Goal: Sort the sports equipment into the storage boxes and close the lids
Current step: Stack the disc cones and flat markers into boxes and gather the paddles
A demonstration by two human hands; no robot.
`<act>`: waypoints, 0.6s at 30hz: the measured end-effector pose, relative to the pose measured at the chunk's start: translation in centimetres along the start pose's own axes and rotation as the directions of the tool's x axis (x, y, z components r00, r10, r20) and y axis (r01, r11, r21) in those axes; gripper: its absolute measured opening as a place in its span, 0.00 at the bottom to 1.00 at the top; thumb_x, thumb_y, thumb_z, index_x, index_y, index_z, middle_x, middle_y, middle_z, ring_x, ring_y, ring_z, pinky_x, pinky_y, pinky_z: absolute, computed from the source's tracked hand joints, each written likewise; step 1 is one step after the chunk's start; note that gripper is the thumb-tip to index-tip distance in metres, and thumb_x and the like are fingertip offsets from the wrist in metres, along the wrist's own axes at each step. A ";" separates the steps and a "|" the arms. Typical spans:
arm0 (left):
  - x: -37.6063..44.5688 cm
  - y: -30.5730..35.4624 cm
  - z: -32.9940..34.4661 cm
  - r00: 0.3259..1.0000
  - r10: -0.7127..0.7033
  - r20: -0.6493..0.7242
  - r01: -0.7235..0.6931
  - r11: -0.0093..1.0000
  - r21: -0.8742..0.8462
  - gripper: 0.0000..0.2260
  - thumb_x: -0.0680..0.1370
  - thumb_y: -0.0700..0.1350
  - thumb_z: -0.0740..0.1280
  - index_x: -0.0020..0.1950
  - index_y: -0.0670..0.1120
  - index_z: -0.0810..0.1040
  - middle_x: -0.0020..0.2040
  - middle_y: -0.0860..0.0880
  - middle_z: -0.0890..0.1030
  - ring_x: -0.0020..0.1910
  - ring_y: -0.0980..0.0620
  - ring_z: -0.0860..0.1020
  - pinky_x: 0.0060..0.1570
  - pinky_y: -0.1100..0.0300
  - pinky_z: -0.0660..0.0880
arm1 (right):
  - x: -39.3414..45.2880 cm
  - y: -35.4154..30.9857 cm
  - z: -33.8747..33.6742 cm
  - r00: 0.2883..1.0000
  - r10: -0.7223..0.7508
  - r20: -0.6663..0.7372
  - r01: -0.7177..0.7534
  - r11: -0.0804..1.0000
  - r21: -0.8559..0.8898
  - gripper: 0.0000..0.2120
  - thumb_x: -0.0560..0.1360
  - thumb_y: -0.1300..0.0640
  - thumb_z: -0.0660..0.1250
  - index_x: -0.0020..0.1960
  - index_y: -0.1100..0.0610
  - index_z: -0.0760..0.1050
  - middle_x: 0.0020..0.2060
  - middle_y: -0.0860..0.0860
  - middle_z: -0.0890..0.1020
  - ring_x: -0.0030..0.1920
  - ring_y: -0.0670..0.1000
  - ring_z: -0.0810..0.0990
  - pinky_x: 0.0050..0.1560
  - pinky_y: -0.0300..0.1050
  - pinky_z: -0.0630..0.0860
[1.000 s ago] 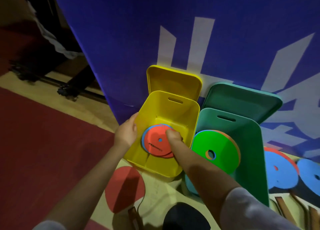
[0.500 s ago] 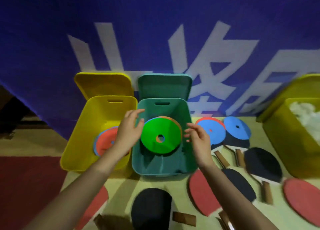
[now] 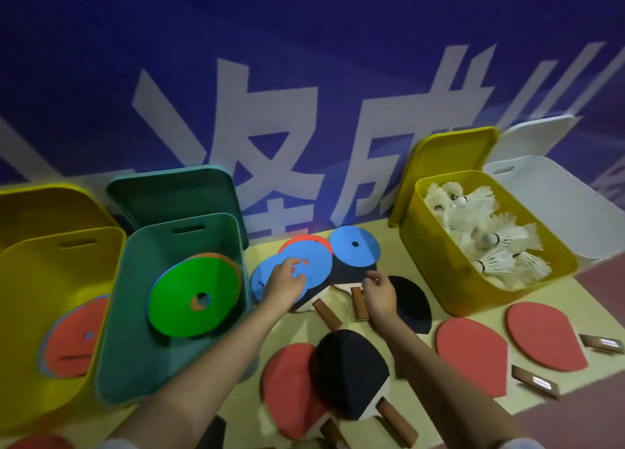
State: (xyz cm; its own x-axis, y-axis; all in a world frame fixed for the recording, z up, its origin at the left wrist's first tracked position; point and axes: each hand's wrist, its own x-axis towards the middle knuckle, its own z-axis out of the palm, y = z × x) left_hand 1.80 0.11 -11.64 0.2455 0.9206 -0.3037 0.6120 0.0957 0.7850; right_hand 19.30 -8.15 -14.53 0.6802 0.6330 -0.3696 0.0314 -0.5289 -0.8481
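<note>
Here, your left hand (image 3: 283, 283) rests with curled fingers on the blue discs (image 3: 306, 267) beside the green box (image 3: 142, 313); your right hand (image 3: 379, 291) hovers loosely curled, empty, over paddles (image 3: 350, 371). Open floor (image 3: 399, 256) separates boxes. Banner (image 3: 304, 93) lettering unreadable.

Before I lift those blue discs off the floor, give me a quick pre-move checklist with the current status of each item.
1. Left hand on the blue discs: ok, its fingers lie on the stack; whether they grip it, cannot tell.
2. Right hand free: ok, it holds nothing, hovering over the paddle handles.
3. Yellow box with small discs open: ok, lid up.
4. Green box open: ok, big green disc inside.
5. Stack clear of other things: not ok, it overlaps a black paddle.
6. Number of discs in the stack: cannot tell; a red disc peeks out behind.
</note>
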 end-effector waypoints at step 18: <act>14.8 -5.1 1.5 0.959 -0.279 0.046 0.196 0.773 0.603 0.30 0.76 0.51 0.65 0.76 0.49 0.59 0.69 0.42 0.67 0.66 0.39 0.69 0.62 0.49 0.71 | 18.0 -0.5 1.7 0.981 0.194 0.018 -0.166 0.878 -0.449 0.34 0.69 0.43 0.71 0.67 0.59 0.63 0.63 0.57 0.71 0.64 0.60 0.69 0.61 0.53 0.71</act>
State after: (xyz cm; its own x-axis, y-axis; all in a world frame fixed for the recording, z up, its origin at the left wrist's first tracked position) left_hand 3.49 12.70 -20.95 0.0997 0.8388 -0.5353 0.9747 0.0260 0.2222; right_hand 30.33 4.44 -21.44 0.6600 0.5282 -0.5342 0.2438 -0.8232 -0.5127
